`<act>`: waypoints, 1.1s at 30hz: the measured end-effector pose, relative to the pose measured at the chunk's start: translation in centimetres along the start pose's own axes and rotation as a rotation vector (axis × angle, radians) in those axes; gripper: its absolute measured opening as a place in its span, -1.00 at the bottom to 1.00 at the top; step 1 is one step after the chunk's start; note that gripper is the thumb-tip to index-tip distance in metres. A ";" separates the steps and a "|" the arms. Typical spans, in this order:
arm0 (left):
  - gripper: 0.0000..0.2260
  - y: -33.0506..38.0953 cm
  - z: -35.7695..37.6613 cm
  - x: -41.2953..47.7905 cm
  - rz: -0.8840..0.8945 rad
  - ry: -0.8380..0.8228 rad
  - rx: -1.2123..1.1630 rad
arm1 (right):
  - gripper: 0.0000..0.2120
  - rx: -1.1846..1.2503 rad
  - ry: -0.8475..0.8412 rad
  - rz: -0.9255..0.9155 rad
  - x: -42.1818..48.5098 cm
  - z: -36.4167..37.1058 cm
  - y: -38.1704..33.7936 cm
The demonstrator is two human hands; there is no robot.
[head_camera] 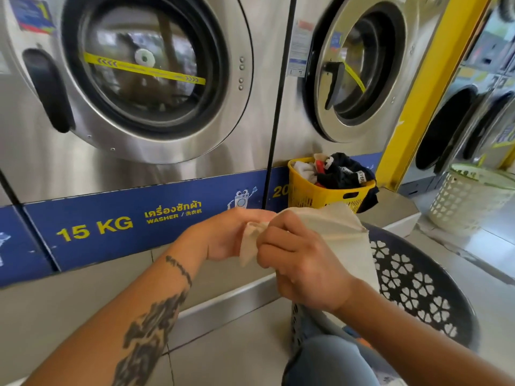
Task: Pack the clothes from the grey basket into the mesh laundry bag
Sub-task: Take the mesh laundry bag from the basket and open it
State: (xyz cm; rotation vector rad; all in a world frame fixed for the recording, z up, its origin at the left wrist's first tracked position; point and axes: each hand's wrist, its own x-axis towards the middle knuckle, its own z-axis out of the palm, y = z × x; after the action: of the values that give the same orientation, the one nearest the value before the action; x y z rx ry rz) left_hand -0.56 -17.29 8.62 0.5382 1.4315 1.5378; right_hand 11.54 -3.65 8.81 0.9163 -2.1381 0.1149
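Where your two hands meet, low before the 15 KG washer (133, 79), the cream laundry bag (334, 229) hangs between them. Left hand (228, 235): fingers curled, pinching the bag's bunched edge. Right hand (301, 263): fingers curled round the same edge, just beside the left. The bag's body drapes down to your right, over the rim of the grey basket (418, 288) with flower cut-outs. Basket contents are hidden behind your arm and the bag. A yellow basket (320, 196) of dark clothes stands further back; a white basket (468, 201) sits well right.
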 end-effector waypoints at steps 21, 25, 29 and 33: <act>-0.79 2.2 -4.5 -10.9 0.859 1.100 0.516 | -0.81 0.395 -0.075 0.747 2.3 10.8 -0.9; -0.83 -0.7 -7.0 -11.0 0.704 1.174 0.428 | -0.79 0.539 -0.107 0.737 2.7 13.7 -4.2; -0.74 -6.4 -9.8 -10.8 0.440 1.208 0.463 | -0.79 0.699 -0.284 0.834 0.0 17.3 -7.2; -0.76 -8.3 -10.8 -11.1 0.402 1.302 0.521 | -0.82 0.742 -0.691 0.829 -1.7 19.5 -7.9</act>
State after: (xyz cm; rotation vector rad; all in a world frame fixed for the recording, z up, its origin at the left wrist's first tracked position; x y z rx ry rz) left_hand -1.56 -33.29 1.41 0.0321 2.8969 1.9191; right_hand 4.99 -15.51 -7.30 0.3781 -3.0880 1.2191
